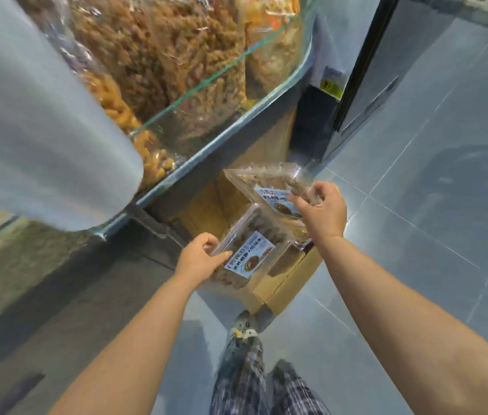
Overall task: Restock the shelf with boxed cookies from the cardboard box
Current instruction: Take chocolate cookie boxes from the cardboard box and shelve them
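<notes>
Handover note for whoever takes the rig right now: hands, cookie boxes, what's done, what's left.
Left hand: grips the lower cookie box by its left edge.
Right hand: grips the upper cookie box at its near right corner.
Both clear boxes are held over the open cardboard box, which sits on the floor at the foot of the unit.
The glass shelf above holds bagged snacks.
Done: two boxes in hand.
Left: set both on the shelf, then go back to the cardboard box. How many remain inside cannot be told.
</notes>
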